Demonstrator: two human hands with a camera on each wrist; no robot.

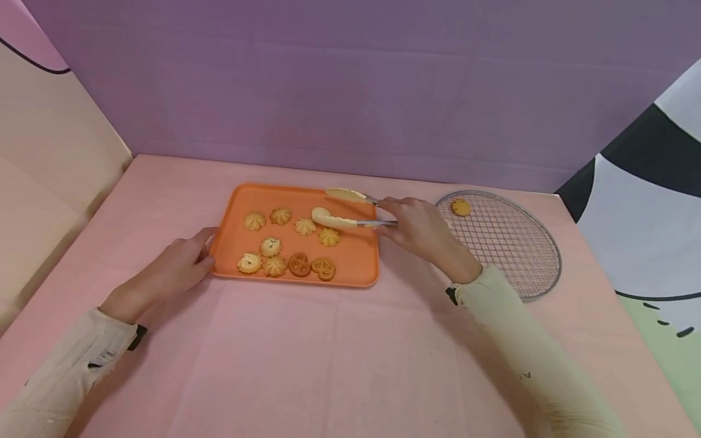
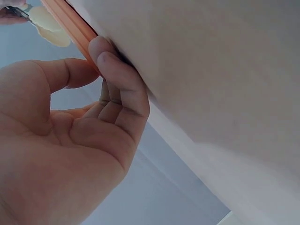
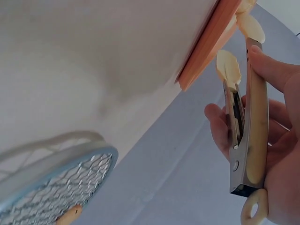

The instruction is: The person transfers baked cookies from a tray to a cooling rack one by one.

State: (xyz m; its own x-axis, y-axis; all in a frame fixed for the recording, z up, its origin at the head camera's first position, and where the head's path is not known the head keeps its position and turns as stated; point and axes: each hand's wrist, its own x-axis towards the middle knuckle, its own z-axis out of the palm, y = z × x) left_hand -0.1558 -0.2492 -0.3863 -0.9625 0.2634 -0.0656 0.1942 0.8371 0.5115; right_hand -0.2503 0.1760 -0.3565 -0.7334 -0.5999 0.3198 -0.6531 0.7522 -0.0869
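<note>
My left hand (image 1: 177, 263) grips the left edge of an orange tray (image 1: 355, 261), thumb and fingers pinching its rim in the left wrist view. Tongs with cream tips (image 3: 257, 117) are held in my right hand (image 1: 423, 230); their arms stand spread over the tray's right part. One tong tip overlaps a pale round cookie (image 1: 319, 213) in the head view. Around it lie a golden flower-shaped cookie (image 1: 329, 237) and several similar ones. Two pretzel-shaped cookies (image 1: 299, 264) and two cream-coloured cookies (image 1: 249, 263) are along the tray's near side.
Right of the tray, partly behind my right wrist, lies a round wire mesh rack (image 1: 512, 243) with a grey rim. A single round golden cookie (image 1: 461, 207) rests near its far left edge. A purple wall (image 1: 350, 91) rises behind the pink tabletop (image 1: 328, 365).
</note>
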